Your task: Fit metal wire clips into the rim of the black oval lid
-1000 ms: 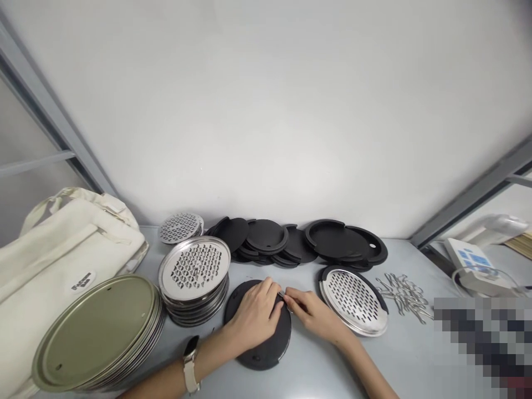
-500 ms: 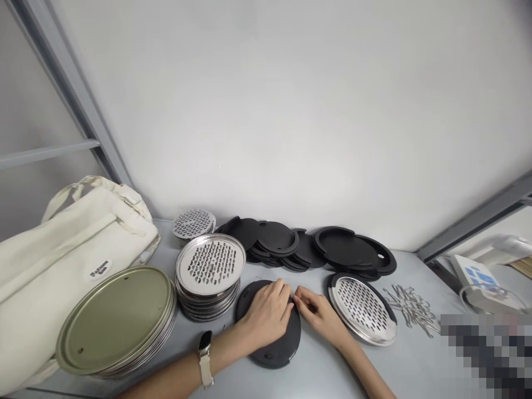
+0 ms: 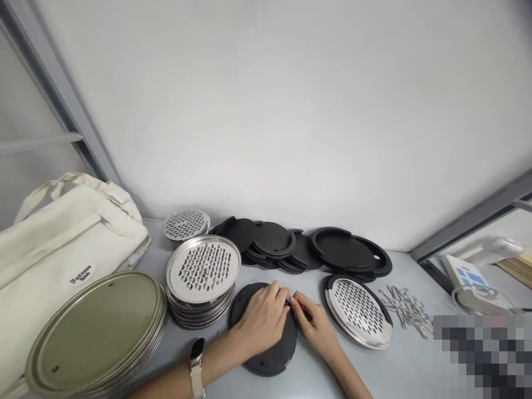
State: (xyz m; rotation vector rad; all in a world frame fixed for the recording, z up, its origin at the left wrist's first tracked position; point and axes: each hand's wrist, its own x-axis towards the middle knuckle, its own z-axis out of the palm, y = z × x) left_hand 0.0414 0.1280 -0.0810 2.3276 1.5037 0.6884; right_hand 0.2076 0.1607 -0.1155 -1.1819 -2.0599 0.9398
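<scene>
A black round disc (image 3: 266, 360) lies flat on the grey table in front of me. My left hand (image 3: 266, 316), with a watch on its wrist, rests over the disc, fingers bent toward its upper right edge. My right hand (image 3: 310, 318) is at that same edge, thumb and forefinger pinched together close to the left fingertips. What the fingers hold there is too small and hidden to make out. Right of my hands sits a silver slotted grater plate (image 3: 358, 305) with a black rim part. Left of them stands a stack of silver grater plates (image 3: 204, 269).
Black round parts (image 3: 272, 239) overlap along the wall, beside a smaller grater stack (image 3: 187, 223). Wire hooks (image 3: 409, 310) lie at right. An olive-green lid (image 3: 100, 330) tops a stack at left, near a cream bag (image 3: 54, 238). A white box (image 3: 463, 274) stands far right.
The view has shifted slightly, so most items sit a little further left. Both hands remain at the disc's upper right edge, with the fingers slightly moved.
</scene>
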